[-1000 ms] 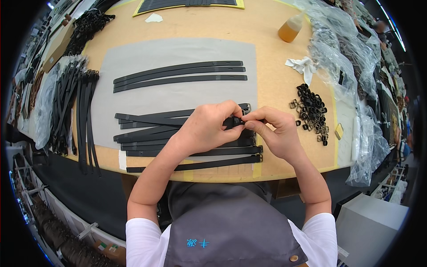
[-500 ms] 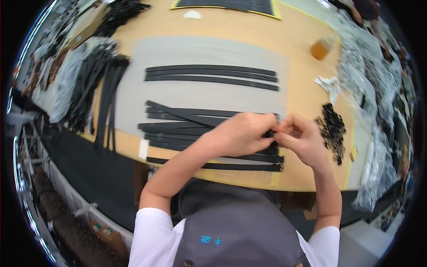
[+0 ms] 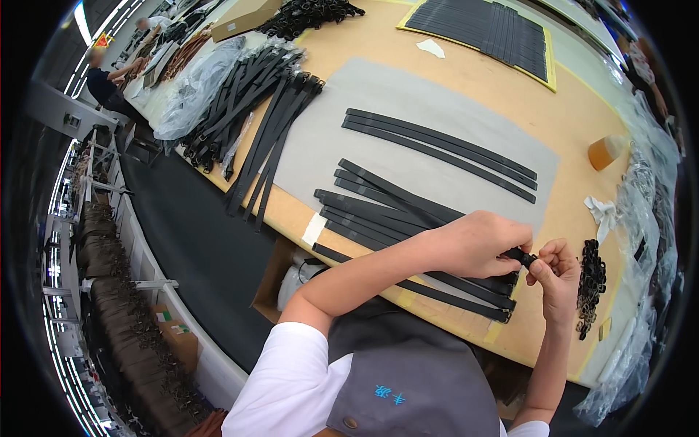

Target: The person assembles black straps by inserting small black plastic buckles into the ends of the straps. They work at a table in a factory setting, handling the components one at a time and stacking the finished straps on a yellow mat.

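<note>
Closest in was the grey apron [image 3: 415,364], bottom middle of the frame. Just above it, right of centre, both hands were on one black belt [image 3: 515,254]. Left hand [image 3: 484,242] had its fingers curled closed around it near the end. Right hand [image 3: 555,280] had thumb and forefinger pinched together right at the tip, other fingers bent; too small to tell if that bit was a loop or a buckle.

Under the left forearm, more belts [image 3: 353,206] lay roughly side by side, one slanting across the others. A heap of dark buckles [image 3: 591,277] sat right of the right hand, near the frame's right side. Past that, three belts [image 3: 440,143] lay on a grey sheet [image 3: 408,102] on the tan table [image 3: 378,36]. An amber bottle [image 3: 604,154] stood upper right, a bunch of black straps [image 3: 291,116] hung over the edge upper left, and a yellow-edged board [image 3: 484,40] was up top.
</note>
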Action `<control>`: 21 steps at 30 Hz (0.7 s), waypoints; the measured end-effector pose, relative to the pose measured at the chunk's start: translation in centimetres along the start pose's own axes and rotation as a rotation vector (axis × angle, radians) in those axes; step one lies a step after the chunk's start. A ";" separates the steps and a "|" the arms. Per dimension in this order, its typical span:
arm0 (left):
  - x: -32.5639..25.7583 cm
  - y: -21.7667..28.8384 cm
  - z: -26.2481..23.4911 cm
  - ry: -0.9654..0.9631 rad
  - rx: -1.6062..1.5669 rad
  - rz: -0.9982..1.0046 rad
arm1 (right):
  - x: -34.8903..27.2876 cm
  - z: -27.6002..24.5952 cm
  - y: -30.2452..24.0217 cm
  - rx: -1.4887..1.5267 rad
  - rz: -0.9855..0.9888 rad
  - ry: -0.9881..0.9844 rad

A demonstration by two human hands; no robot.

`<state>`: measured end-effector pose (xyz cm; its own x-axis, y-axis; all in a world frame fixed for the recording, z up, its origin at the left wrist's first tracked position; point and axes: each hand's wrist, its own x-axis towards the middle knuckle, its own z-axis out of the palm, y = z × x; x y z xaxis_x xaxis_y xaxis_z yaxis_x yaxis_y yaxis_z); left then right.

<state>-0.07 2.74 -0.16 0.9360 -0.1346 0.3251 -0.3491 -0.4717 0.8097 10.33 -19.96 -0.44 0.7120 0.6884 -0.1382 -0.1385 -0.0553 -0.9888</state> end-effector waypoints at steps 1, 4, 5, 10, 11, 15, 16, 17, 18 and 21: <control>-0.1 0.0 0.1 0.012 -0.003 0.001 | -0.2 -0.3 0.0 0.070 0.007 -0.002; -0.2 0.3 -0.1 0.036 -0.030 -0.044 | -0.6 -2.0 -0.4 0.274 0.061 -0.060; -0.1 0.5 -0.4 0.040 -0.042 -0.066 | -0.7 -2.7 -0.6 0.342 0.084 -0.087; 0.2 1.0 -0.4 0.051 0.032 -0.055 | -1.6 -2.8 0.5 0.275 -0.001 -0.149; 0.2 1.0 -0.2 0.050 0.044 -0.036 | -1.4 -2.6 0.6 0.226 -0.022 -0.152; 0.0 1.7 0.3 0.034 0.084 0.003 | -1.0 -0.4 -0.7 0.162 0.021 -0.158; 0.1 1.9 0.2 0.021 0.098 0.004 | -1.0 0.2 -0.9 0.145 0.020 -0.148; 0.1 1.9 0.4 0.006 0.103 0.001 | -1.0 0.5 -1.4 0.077 0.039 -0.138; 0.0 1.9 0.3 -0.002 0.114 -0.005 | -1.1 0.9 -2.0 0.035 0.085 -0.142; 0.3 2.0 0.4 -0.056 0.121 0.003 | -1.2 1.3 -2.7 -0.105 0.166 -0.181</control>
<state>-0.46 1.41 1.34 0.9371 -0.1828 0.2975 -0.3475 -0.5722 0.7429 8.91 -19.69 2.44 0.5492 0.7814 -0.2963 -0.1641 -0.2468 -0.9551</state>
